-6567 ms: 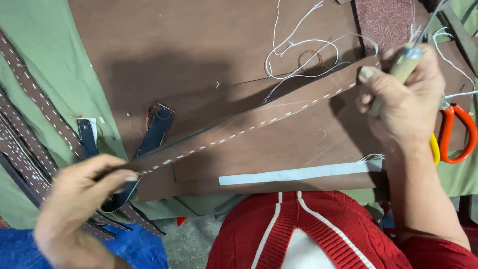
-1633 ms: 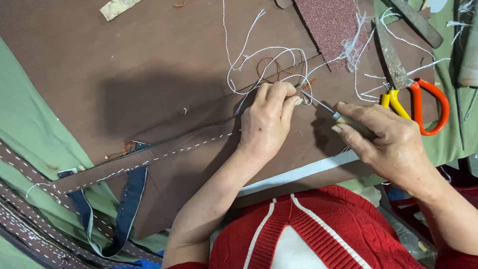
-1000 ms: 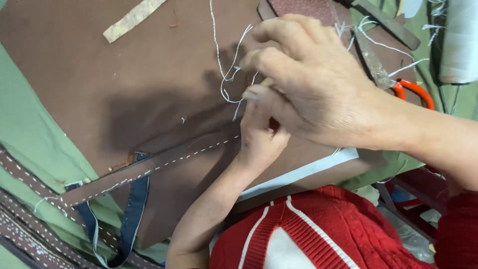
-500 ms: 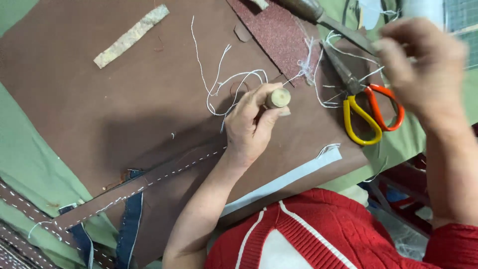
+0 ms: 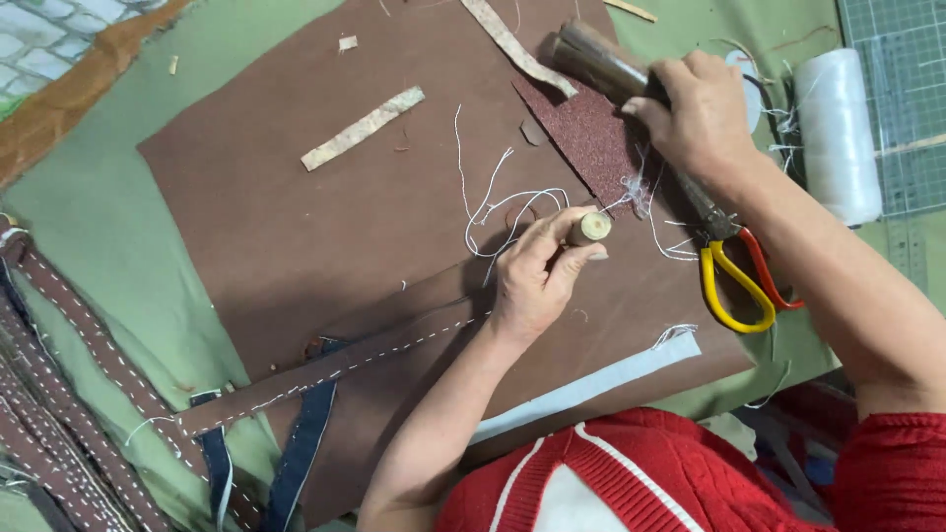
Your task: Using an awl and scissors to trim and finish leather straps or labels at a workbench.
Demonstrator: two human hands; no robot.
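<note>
My left hand (image 5: 540, 276) holds a small wooden-handled tool (image 5: 591, 229) upright against the end of a brown leather strap (image 5: 325, 374) with white stitching. The strap lies across a large brown leather sheet (image 5: 325, 236). My right hand (image 5: 695, 113) reaches to the far right and grips the thick wooden handle of a mallet (image 5: 596, 59) lying at the sheet's top edge. Loose white thread (image 5: 498, 202) curls on the sheet just above my left hand.
Scissors with yellow and red handles (image 5: 734, 281) lie right of my left hand. A spool of white thread (image 5: 838, 133) stands by a green cutting mat (image 5: 897, 89). A dark red sandpaper piece (image 5: 586, 143), leather offcuts (image 5: 363, 128) and stitched straps (image 5: 59, 394) lie around.
The tool passed from my right hand to my left, which now holds it upright on the strap. My right hand moved away up and right and closed on the mallet handle.
</note>
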